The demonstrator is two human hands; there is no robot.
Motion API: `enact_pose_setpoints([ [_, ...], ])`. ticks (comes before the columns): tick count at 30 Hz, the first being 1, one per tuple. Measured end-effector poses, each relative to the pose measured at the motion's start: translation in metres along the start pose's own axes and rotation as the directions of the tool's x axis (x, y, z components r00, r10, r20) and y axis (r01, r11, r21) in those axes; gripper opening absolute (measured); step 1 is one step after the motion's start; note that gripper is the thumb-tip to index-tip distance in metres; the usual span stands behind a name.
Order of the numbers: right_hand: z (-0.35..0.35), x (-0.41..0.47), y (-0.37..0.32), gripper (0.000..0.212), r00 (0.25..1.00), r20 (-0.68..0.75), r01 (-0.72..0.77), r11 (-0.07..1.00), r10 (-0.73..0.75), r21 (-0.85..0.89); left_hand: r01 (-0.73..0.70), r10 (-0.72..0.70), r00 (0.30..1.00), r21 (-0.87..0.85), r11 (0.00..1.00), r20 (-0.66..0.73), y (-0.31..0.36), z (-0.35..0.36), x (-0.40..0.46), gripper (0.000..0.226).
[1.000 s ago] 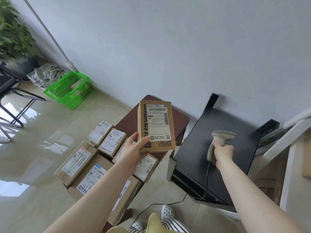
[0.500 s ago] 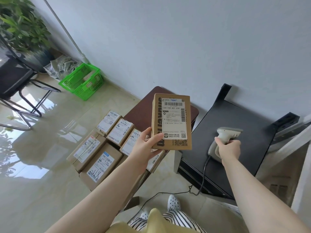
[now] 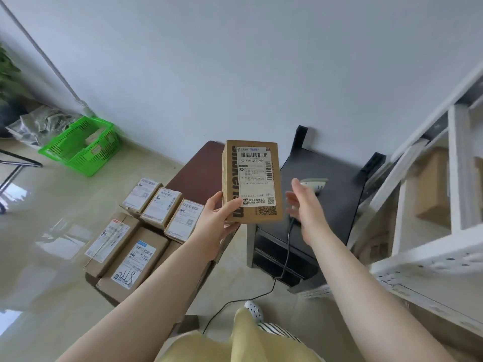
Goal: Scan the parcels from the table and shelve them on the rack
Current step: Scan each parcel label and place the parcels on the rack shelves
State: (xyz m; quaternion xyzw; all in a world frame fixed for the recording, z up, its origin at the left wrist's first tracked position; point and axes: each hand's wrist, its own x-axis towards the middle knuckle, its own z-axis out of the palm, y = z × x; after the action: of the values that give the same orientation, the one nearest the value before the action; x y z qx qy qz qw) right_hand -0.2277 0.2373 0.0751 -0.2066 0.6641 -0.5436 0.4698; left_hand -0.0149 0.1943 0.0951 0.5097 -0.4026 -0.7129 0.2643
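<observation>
The right hand (image 3: 304, 205) has let go of the scanner (image 3: 315, 184), fingers now spread just beside the parcel (image 3: 252, 181); the left hand (image 3: 215, 223) still grips the parcel's lower edge.

Wall (image 3: 235, 61): plain, pale grey-white, unmarked.
Floor (image 3: 47, 231): glossy beige tile, bright daylight reflections.
Basket (image 3: 78, 145): green plastic, on floor against wall.
Plant (image 3: 6, 74): green foliage, far left edge.
Chair (image 3: 15, 165): black metal legs, left edge.
Cabinet (image 3: 321, 194): black, low, against wall.
</observation>
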Motion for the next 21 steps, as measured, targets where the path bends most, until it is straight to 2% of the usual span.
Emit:
enact_pose_setpoints([
  [2,-0.002,-0.037,0.005,0.065,0.991,0.128,-0.021,0.999,0.026,-0.042,-0.013,0.011,0.998,0.025,1.0,0.064,-0.008,0.002,-0.016,0.092],
  [3,-0.004,-0.055,0.011,0.07,0.986,0.157,-0.042,0.998,0.048,-0.044,-0.017,0.013,0.996,0.045,0.999,0.094,-0.013,0.003,-0.026,0.094],
  [4,-0.007,-0.074,0.018,0.065,0.985,0.159,-0.058,0.998,0.062,-0.03,-0.018,0.01,0.992,0.064,0.998,0.126,-0.02,0.003,-0.037,0.095],
  [7,-0.021,-0.132,0.039,0.046,0.989,0.121,-0.086,0.996,0.088,-0.021,0.019,-0.039,0.978,0.095,0.995,0.203,-0.047,0.001,-0.073,0.093],
  [10,-0.04,-0.183,0.063,0.052,0.989,0.071,-0.13,0.991,0.132,-0.042,0.08,-0.119,0.96,0.157,0.984,0.255,-0.076,0.002,-0.108,0.087],
  [12,-0.055,-0.21,0.075,0.046,0.984,0.017,-0.175,0.984,0.175,-0.044,0.111,-0.169,0.947,0.213,0.971,0.274,-0.093,0.009,-0.127,0.082],
  [15,-0.082,-0.242,0.089,0.044,0.976,-0.027,-0.215,0.976,0.214,-0.039,0.129,-0.214,0.932,0.284,0.95,0.293,-0.112,0.029,-0.15,0.056],
  [17,-0.102,-0.259,0.095,0.046,0.974,-0.044,-0.223,0.975,0.221,-0.027,0.119,-0.222,0.923,0.317,0.941,0.314,-0.12,0.046,-0.161,0.047],
  [21,-0.145,-0.278,0.1,0.05,0.969,-0.083,-0.233,0.972,0.234,0.029,0.084,-0.222,0.908,0.363,0.928,0.356,-0.13,0.081,-0.174,0.049],
])
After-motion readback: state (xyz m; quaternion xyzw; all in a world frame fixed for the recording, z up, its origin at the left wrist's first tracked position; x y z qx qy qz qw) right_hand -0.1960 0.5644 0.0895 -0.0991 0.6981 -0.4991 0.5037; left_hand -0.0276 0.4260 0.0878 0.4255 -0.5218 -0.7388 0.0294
